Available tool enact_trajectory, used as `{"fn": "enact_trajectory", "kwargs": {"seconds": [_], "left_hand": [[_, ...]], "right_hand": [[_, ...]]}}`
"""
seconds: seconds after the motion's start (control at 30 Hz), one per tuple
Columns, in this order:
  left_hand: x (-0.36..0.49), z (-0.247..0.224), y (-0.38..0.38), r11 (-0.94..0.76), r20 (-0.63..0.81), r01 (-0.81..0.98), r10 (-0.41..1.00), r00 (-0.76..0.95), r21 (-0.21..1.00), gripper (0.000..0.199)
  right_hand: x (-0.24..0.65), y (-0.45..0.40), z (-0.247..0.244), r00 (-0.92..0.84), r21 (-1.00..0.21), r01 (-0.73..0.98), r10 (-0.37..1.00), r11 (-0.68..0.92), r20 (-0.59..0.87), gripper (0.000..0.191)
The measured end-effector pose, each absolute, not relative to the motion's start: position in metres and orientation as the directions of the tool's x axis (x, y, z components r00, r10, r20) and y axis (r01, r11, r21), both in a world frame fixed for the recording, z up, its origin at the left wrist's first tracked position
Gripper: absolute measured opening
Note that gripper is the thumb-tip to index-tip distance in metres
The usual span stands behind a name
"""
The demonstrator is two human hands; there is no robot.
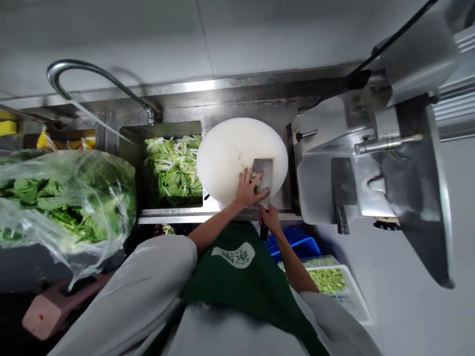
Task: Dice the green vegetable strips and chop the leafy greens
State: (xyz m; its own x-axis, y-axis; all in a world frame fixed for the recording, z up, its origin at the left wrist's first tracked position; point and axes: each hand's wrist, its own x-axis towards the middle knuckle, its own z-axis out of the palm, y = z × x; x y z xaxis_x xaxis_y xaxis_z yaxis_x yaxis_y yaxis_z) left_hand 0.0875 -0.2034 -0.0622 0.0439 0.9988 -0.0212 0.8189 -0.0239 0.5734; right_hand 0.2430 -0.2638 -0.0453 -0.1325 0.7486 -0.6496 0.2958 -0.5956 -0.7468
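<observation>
My right hand [269,218] grips the black handle of a cleaver [266,173], whose wide metal blade lies near the right part of a round white cutting board [226,153]. On the board, my left hand [250,190] has its fingers spread, with the thumb and a fingertip against the blade. A little pale green chopped vegetable [254,175] shows between that hand and the blade; most of it is hidden. Small scraps dot the board just above.
Left of the board, a sink [133,198] holds cut leafy greens [172,168] below a curved faucet [100,74]. A clear bag of greens [74,198] sits further left. A metal slicer [334,163] stands right; a white basket [358,291] and blue crate [309,245] are lower right.
</observation>
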Motion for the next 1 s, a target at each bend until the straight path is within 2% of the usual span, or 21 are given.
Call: {"fn": "enact_trajectory", "kwargs": {"seconds": [0.17, 0.27, 0.33, 0.43, 0.53, 0.6, 0.7, 0.8, 0.87, 0.93, 1.0], "left_hand": [[0.061, -0.06, -0.221, 0.184, -0.019, 0.77, 0.976, -0.217, 0.611, 0.061], [0.005, -0.042, -0.272, 0.401, -0.035, 0.676, 0.874, -0.485, 0.619, 0.059], [-0.036, -0.026, -0.325, 0.554, -0.012, 0.55, 0.712, -0.702, 0.625, 0.058], [-0.092, -0.006, -0.418, 0.74, 0.077, 0.324, 0.348, -0.934, 0.59, 0.056], [-0.146, -0.004, -0.51, 0.887, 0.123, 0.028, -0.032, -0.992, 0.461, 0.057], [-0.184, -0.01, -0.561, 0.901, 0.039, -0.198, -0.23, -0.972, 0.386, 0.056], [-0.242, -0.021, -0.624, 0.843, -0.134, -0.411, -0.389, -0.912, 0.347, 0.052], [-0.295, -0.018, -0.674, 0.777, -0.174, -0.504, -0.475, -0.863, 0.377, 0.046], [-0.326, -0.007, -0.702, 0.732, -0.144, -0.551, -0.544, -0.827, 0.401, 0.049], [-0.352, 0.007, -0.72, 0.705, -0.069, -0.566, -0.599, -0.798, 0.428, 0.056], [-0.378, 0.018, -0.723, 0.741, 0.08, -0.457, -0.561, -0.824, 0.492, 0.058]], "right_hand": [[0.193, -0.271, -0.04, -0.361, -0.778, 0.476, 0.716, -0.41, -0.598, 0.032], [0.147, -0.283, -0.034, -0.563, -0.817, 0.564, 0.668, -0.12, -0.487, 0.024], [0.102, -0.3, -0.027, -0.742, -0.833, 0.542, 0.528, 0.112, -0.412, 0.02], [0.023, -0.343, -0.012, -0.908, -0.832, 0.417, 0.198, 0.367, -0.368, 0.019], [-0.045, -0.393, 0.002, -0.935, -0.834, 0.271, -0.075, 0.481, -0.347, 0.018], [-0.074, -0.418, 0.008, -0.927, -0.832, 0.226, -0.152, 0.506, -0.344, 0.017], [-0.089, -0.433, 0.014, -0.923, -0.814, 0.269, -0.105, 0.515, -0.371, 0.017], [-0.073, -0.424, 0.019, -0.92, -0.752, 0.36, 0.075, 0.552, -0.385, 0.021], [-0.051, -0.41, 0.021, -0.901, -0.69, 0.429, 0.215, 0.582, -0.378, 0.025], [-0.024, -0.392, 0.021, -0.847, -0.578, 0.531, 0.412, 0.62, -0.336, 0.029], [0.002, -0.371, 0.02, -0.713, -0.41, 0.69, 0.655, 0.596, -0.248, 0.028]]}}
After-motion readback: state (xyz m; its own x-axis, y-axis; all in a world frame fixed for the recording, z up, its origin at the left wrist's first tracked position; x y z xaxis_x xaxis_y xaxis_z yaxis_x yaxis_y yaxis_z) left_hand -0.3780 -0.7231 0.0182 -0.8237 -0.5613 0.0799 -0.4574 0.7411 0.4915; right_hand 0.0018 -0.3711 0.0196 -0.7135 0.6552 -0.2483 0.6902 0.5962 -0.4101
